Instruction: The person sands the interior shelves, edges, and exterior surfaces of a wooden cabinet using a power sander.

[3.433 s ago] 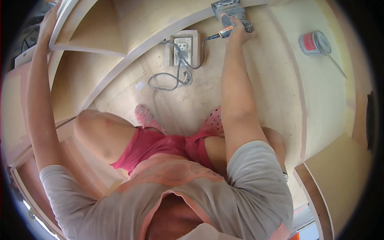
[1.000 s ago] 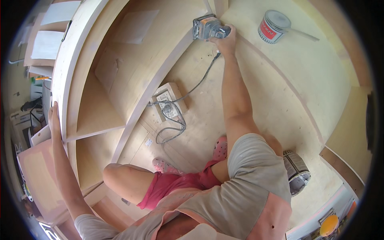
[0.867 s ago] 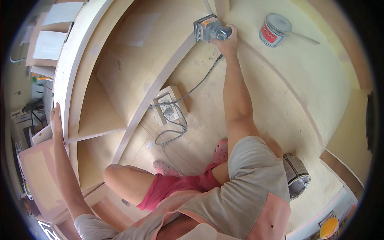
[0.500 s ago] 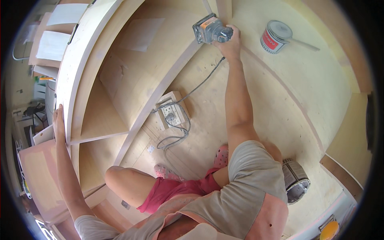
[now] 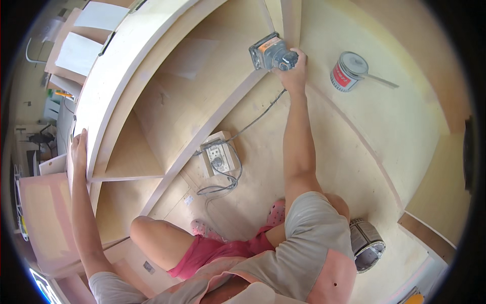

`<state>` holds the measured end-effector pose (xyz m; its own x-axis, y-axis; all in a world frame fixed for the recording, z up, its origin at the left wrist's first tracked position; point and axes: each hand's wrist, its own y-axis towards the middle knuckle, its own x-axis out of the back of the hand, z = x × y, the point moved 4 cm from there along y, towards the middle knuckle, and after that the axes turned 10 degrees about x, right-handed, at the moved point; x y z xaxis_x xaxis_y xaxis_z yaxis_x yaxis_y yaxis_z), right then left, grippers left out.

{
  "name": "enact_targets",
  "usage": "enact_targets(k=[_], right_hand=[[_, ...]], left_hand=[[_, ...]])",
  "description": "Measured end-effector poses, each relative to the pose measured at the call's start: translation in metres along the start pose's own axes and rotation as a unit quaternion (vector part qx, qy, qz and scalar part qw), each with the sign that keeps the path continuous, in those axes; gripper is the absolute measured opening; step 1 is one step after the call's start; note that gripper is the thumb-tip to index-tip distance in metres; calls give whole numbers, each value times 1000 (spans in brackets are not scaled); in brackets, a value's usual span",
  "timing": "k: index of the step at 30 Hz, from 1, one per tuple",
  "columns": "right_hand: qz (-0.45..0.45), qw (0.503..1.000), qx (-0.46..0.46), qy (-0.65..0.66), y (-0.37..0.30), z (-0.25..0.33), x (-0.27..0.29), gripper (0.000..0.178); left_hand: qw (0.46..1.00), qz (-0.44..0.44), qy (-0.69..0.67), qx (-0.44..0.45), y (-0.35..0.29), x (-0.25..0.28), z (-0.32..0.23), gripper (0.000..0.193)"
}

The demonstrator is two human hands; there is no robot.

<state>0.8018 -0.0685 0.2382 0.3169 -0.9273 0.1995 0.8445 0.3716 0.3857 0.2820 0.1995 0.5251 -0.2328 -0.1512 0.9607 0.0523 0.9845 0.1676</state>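
Hands first: the left hand (image 5: pixel 79 148) lies flat with fingers stretched out, palm against the outer edge of the curved plywood top (image 5: pixel 116 76) at the far left, closed on nothing. Far across, the right hand (image 5: pixel 292 71) is wrapped tight around the electric sander (image 5: pixel 269 52), which presses against the foot of the upright divider (image 5: pixel 290 23) where it meets the long slanted rail (image 5: pixel 202 137).

Between the arms, a short shelf (image 5: pixel 129 162) sits under the curved top. Further right, a grey socket box (image 5: pixel 218 156) lies on the floor with its cable looped beside it, and the sander's cord (image 5: pixel 258 117) runs from it up toward the tool, just beside the right forearm. Pink clogs (image 5: pixel 276 213) show near the person's bent knees. Right of the sander stands a red-labelled tin (image 5: pixel 347 71) with a stick laid across its top, well apart from the hand. A roll of sandpaper (image 5: pixel 365 244) rests by the right hip.

Everything stands on a pale plywood floor (image 5: pixel 385 131); a cluttered workshop shows beyond the left rim.

Compared with half a second ago, the view has shifted slightly and the sander sits a little lower along the divider; the left hand stays on the same edge.
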Motion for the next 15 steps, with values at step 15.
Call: enact_targets(k=[15], right_hand=[[-208, 965, -110, 114, -24, 46, -53, 69]], left_hand=[[999, -1, -25, 28, 13, -5, 14, 65]])
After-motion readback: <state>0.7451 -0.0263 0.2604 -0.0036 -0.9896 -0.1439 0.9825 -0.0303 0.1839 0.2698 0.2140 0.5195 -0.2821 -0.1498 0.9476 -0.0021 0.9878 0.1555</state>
